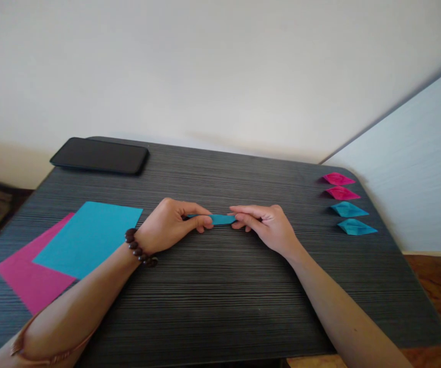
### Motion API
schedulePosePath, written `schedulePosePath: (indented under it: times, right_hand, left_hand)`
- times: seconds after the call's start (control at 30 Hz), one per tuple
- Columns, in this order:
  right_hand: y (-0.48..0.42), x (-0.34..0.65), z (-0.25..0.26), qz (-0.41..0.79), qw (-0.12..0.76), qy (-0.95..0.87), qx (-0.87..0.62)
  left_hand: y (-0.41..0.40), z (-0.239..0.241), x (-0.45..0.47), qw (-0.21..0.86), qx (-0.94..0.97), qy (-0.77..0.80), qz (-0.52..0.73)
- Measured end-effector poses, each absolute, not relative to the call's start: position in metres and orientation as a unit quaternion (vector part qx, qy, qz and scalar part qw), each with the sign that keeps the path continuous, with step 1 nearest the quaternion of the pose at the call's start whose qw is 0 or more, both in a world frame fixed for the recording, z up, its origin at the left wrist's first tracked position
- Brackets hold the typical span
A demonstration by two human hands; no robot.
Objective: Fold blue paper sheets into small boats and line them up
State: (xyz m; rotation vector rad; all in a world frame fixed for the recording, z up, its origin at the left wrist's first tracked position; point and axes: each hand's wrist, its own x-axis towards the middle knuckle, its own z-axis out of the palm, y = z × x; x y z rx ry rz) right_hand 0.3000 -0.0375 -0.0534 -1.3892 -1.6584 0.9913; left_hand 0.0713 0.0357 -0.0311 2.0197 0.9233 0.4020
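Note:
A narrow folded piece of blue paper (222,220) is held over the middle of the dark table. My left hand (176,222) pinches its left end between thumb and fingers, with a dark beaded bracelet (138,249) on that wrist. At the other end, my right hand (264,225) grips the paper the same way. Both ends of the strip are partly hidden by my fingers. Flat sheets lie left of my left arm: a blue sheet (90,237) overlapping a pink sheet (32,271).
Along the right side of the dark table (213,306) stand two pink folded paper boats (342,192) and two blue folded paper boats (356,227) in a row. A black phone (100,156) lies at the back left. A pale wall (205,66) rises behind the table.

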Motion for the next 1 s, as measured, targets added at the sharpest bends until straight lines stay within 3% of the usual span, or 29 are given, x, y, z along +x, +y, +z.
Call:
schedulePosePath:
  times: [0.13,0.3,0.5,0.67,0.87,1.0]
  right_hand:
    - [-0.037,0.306,-0.056,0.413,0.388,-0.620,-0.542]
    - [-0.037,0.298,-0.049,0.334,0.349,-0.681,-0.550]
    - [-0.037,0.287,-0.044,0.272,0.322,-0.735,-0.530]
    - [-0.036,0.299,-0.047,0.322,0.290,-0.730,-0.528]
    - [-0.038,0.304,-0.044,0.360,0.305,-0.718,-0.511]
    - [-0.039,0.295,-0.044,0.304,0.312,-0.734,-0.521]
  left_hand:
    - [0.038,-0.031,0.068,0.406,0.812,0.386,0.164]
    - [0.033,-0.035,0.072,0.334,0.856,0.361,0.158]
    - [0.032,-0.037,0.073,0.338,0.856,0.358,0.159]
    - [0.035,-0.034,0.071,0.342,0.855,0.364,0.142]
    - [0.036,-0.033,0.071,0.363,0.845,0.372,0.124]
    - [0.034,-0.036,0.072,0.349,0.850,0.365,0.147]
